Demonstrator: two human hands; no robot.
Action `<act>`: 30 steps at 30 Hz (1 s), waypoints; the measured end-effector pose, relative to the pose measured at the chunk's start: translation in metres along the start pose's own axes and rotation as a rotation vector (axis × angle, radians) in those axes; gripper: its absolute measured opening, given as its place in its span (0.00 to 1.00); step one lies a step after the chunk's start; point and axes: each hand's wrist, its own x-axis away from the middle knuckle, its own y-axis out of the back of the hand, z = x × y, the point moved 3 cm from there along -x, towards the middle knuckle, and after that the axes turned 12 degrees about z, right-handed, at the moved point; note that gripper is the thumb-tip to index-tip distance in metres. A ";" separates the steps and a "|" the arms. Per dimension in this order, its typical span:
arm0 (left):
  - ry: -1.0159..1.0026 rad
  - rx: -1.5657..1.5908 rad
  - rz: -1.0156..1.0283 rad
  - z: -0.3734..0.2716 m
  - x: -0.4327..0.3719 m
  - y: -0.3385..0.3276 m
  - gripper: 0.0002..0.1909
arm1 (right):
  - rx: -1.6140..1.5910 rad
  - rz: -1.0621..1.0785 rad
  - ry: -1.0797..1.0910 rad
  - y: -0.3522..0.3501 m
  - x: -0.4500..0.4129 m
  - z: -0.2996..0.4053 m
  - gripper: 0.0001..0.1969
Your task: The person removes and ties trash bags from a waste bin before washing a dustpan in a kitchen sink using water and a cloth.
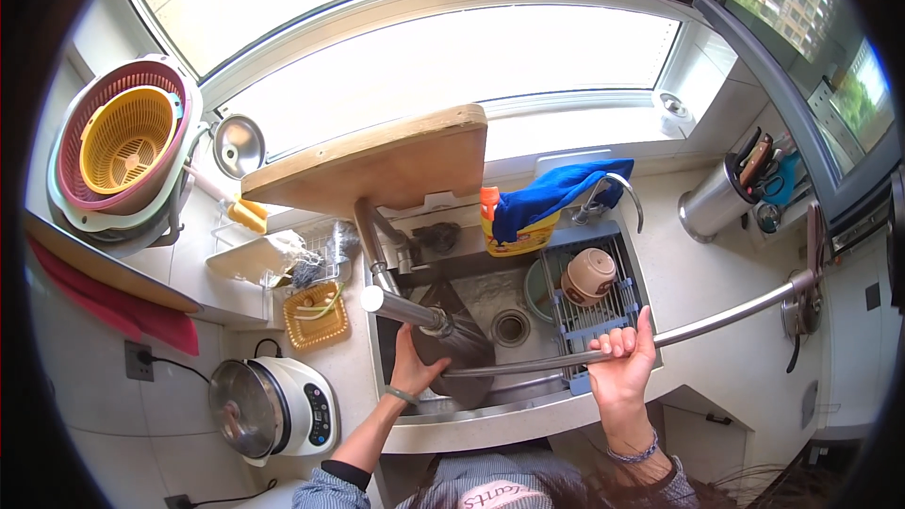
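Observation:
In the sink [509, 276], my left hand [417, 367] holds the near left side of a dark brown curved piece [463, 353] under the thick metal faucet [403, 307]. Its thumb lies at the left end of a long metal pole [527, 367]. My right hand [623, 360] is wrapped around this pole over the sink's right side, thumb up. The pole runs right, over the counter. Whether pole and brown piece are joined I cannot tell. Behind my right hand, a pink cup [595, 268] lies tilted on a drying rack [565, 311], partly over a green bowl [539, 290].
A wooden cutting board [382, 155] stands behind the faucet. Beyond the sink are a yellow bottle [520, 240] and a blue cloth [544, 198]. A knife holder [714, 198] stands right; an electric cooker [304, 403], a golden basket [316, 336] and stacked colanders [131, 141] are left.

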 end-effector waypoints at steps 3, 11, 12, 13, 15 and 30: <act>0.009 0.068 0.126 0.018 -0.038 -0.012 0.30 | -0.058 0.049 0.003 0.007 0.007 0.009 0.27; 0.048 -0.021 0.249 0.061 -0.099 -0.051 0.30 | -0.145 -0.055 -0.003 0.063 -0.005 0.003 0.29; -0.062 0.079 0.365 0.048 -0.092 -0.054 0.37 | -0.155 -0.056 0.023 0.073 -0.008 0.010 0.29; -0.067 0.081 0.384 0.028 -0.087 -0.051 0.37 | -0.165 -0.058 0.046 0.083 -0.010 0.016 0.29; -0.194 -0.058 0.440 -0.002 -0.083 -0.045 0.40 | -0.209 -0.079 0.074 0.098 -0.014 0.022 0.29; -0.189 -0.083 0.234 0.055 -0.081 -0.051 0.24 | -0.129 0.050 0.078 0.057 -0.025 0.007 0.25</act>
